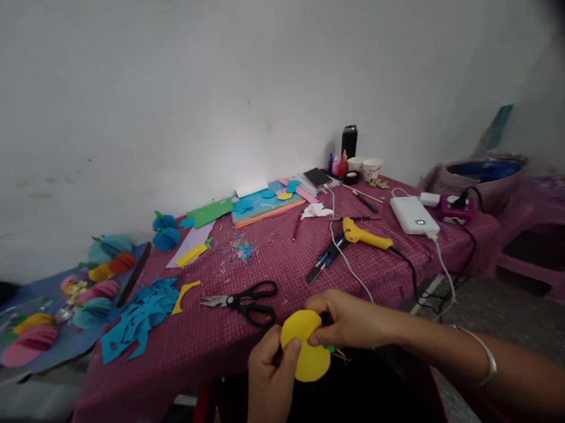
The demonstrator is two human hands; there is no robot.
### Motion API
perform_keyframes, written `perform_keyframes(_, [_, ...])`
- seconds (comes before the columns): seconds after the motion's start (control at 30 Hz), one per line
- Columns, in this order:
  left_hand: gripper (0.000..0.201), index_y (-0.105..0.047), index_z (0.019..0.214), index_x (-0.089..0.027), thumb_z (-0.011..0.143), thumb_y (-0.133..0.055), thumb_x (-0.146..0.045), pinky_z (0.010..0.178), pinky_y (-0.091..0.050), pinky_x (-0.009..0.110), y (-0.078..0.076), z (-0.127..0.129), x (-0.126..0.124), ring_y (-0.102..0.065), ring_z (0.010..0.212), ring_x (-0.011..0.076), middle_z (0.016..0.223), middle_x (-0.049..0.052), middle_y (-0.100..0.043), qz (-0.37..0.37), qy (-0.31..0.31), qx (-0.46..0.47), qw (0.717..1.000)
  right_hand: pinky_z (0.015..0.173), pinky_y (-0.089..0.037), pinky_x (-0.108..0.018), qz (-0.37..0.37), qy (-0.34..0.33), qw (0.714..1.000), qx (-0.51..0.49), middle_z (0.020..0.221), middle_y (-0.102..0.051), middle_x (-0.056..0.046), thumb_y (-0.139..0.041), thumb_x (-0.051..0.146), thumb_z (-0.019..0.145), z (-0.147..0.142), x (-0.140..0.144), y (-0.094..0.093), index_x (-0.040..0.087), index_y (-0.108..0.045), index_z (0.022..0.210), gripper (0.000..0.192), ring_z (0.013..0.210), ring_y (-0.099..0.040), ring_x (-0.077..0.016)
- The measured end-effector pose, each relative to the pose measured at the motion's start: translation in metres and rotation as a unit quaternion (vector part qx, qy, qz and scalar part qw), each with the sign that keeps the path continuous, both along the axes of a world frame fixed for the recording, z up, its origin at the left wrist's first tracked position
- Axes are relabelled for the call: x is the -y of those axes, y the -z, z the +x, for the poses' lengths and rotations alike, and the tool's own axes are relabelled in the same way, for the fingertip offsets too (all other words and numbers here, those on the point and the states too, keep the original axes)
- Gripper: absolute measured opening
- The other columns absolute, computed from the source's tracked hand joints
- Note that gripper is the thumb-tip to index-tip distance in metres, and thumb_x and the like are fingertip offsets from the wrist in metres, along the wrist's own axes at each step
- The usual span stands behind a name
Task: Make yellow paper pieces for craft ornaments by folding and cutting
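- Head view: you're holding a yellow paper piece point(310, 362) with rounded ends, over your dark lap, just off the table's near edge.
- Left hand point(270, 370): you're pinching the piece's left edge, thumb pressing on its face.
- Right hand point(340, 319): you're pinching its upper right part between thumb and fingers; a bracelet point(490, 358) is circling that forearm.
- Green bit point(331, 349) and thin yellow strands point(341, 355) are poking out below your right hand; can't tell what they're joined to.
- Black-handled scissors point(236, 300) are lying on the checked tablecloth point(271, 261) just beyond your left hand, blades pointing left.
- Curved yellow offcut point(183, 297) is lying left of the scissors; blue scraps point(141, 319) are heaping up further left.
- Yellow glue gun point(368, 236) is resting beyond your right hand, black cord point(411, 268) trailing off the edge.
- White power bank point(414, 214) is sitting right of the gun, with a white cable point(443, 261) hanging down.
- Coloured sheets point(267, 211) are lying near the wall point(179, 83).
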State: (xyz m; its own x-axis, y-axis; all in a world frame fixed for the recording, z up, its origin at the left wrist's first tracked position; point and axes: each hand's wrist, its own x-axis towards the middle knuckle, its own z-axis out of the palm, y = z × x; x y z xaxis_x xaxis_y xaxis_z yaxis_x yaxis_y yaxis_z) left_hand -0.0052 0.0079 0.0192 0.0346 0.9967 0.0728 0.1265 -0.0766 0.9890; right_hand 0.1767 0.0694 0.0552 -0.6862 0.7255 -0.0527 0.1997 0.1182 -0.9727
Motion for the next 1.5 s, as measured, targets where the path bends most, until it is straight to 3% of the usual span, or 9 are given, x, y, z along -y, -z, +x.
perform_keyframes(0.2, [0.030, -0.068, 0.070, -0.017, 0.080, -0.064, -0.044, 0.059, -0.050, 0.025, 0.005, 0.000, -0.002, -0.055, 0.063, 0.0163, 0.065, 0.001, -0.059, 0.024, -0.055, -0.009, 0.998, 0.053, -0.038, -0.019, 0.082, 0.035, 0.995, 0.048, 0.067, -0.058, 0.004, -0.064, 0.010, 0.071, -0.002, -0.004, 0.001, 0.015, -0.061, 0.070, 0.006, 0.060, -0.052, -0.0084])
perform_keyframes(0.33, [0.027, -0.070, 0.084, -0.017, 0.079, -0.065, -0.043, 0.061, -0.049, 0.025, 0.003, -0.004, -0.006, -0.057, 0.067, 0.0170, 0.074, 0.003, -0.063, 0.003, -0.010, -0.002, 1.000, 0.052, -0.033, -0.019, 0.148, 0.050, 0.985, 0.073, 0.065, -0.056, 0.004, -0.066, 0.010, 0.072, -0.001, -0.002, -0.005, 0.015, -0.058, 0.067, 0.011, 0.059, -0.049, -0.0084])
perform_keyframes(0.53, [0.035, -0.054, 0.056, -0.016, 0.081, -0.063, -0.039, 0.051, -0.035, 0.021, -0.008, -0.006, -0.008, -0.041, 0.056, 0.0107, 0.060, -0.002, -0.044, 0.092, 0.052, -0.094, 0.990, 0.061, -0.034, -0.021, 0.267, -0.015, 0.958, 0.109, 0.072, -0.056, 0.003, -0.067, 0.011, 0.074, 0.005, 0.010, -0.011, 0.015, -0.055, 0.068, 0.014, 0.067, -0.050, -0.0097])
perform_keyframes(0.67, [0.034, -0.052, 0.058, -0.017, 0.085, -0.060, -0.037, 0.053, -0.035, 0.021, -0.005, -0.002, -0.009, -0.041, 0.057, 0.0106, 0.061, -0.002, -0.044, 0.072, 0.059, -0.096, 0.991, 0.058, -0.033, -0.021, 0.244, -0.017, 0.965, 0.099, 0.070, -0.054, 0.004, -0.066, 0.014, 0.077, 0.007, 0.010, -0.011, 0.016, -0.056, 0.070, 0.012, 0.064, -0.049, -0.0092])
perform_keyframes(0.87, [0.019, -0.060, 0.072, -0.018, 0.083, -0.066, -0.033, 0.058, -0.039, 0.020, -0.002, 0.003, -0.005, -0.046, 0.063, 0.0098, 0.069, -0.003, -0.051, 0.017, 0.003, -0.023, 1.000, 0.058, -0.036, -0.021, 0.140, -0.007, 0.989, 0.048, 0.074, -0.054, 0.003, -0.060, 0.011, 0.081, 0.011, 0.005, -0.010, 0.016, -0.056, 0.083, 0.007, 0.066, -0.050, -0.0102])
perform_keyframes(0.97, [0.010, -0.065, 0.081, -0.019, 0.081, -0.069, -0.028, 0.060, -0.040, 0.021, -0.004, 0.002, -0.008, -0.049, 0.065, 0.0105, 0.074, -0.002, -0.056, 0.008, 0.016, 0.001, 1.000, 0.059, -0.036, -0.022, 0.144, -0.005, 0.988, 0.052, 0.076, -0.055, 0.003, -0.062, 0.013, 0.081, 0.010, 0.002, -0.010, 0.016, -0.056, 0.086, 0.009, 0.068, -0.051, -0.0107])
perform_keyframes(1.07, [0.008, -0.064, 0.076, -0.019, 0.082, -0.067, -0.022, 0.059, -0.038, 0.022, -0.006, 0.003, -0.009, -0.047, 0.065, 0.0099, 0.073, -0.003, -0.054, 0.051, 0.023, -0.002, 0.998, 0.061, -0.036, -0.022, 0.146, 0.007, 0.988, 0.043, 0.077, -0.056, 0.003, -0.064, 0.013, 0.081, 0.010, 0.003, -0.010, 0.017, -0.055, 0.087, 0.011, 0.067, -0.051, -0.0105])
perform_keyframes(1.2, [0.011, -0.062, 0.073, -0.019, 0.084, -0.065, -0.018, 0.061, -0.037, 0.023, -0.003, 0.003, -0.009, -0.046, 0.068, 0.0107, 0.071, -0.003, -0.053, 0.105, 0.016, -0.012, 0.994, 0.062, -0.034, -0.023, 0.195, 0.021, 0.979, 0.051, 0.075, -0.053, 0.002, -0.063, 0.013, 0.081, 0.010, 0.005, -0.007, 0.017, -0.053, 0.074, 0.012, 0.068, -0.049, -0.0106])
perform_keyframes(1.5, [0.007, -0.061, 0.078, -0.020, 0.083, -0.065, -0.018, 0.059, -0.037, 0.023, -0.007, -0.003, -0.015, -0.048, 0.065, 0.0094, 0.071, -0.004, -0.054, 0.093, 0.053, -0.101, 0.989, 0.061, -0.031, -0.023, 0.196, 0.007, 0.978, 0.077, 0.072, -0.054, 0.003, -0.063, 0.010, 0.079, 0.003, -0.002, 0.003, 0.016, -0.053, 0.070, 0.015, 0.067, -0.048, -0.0098])
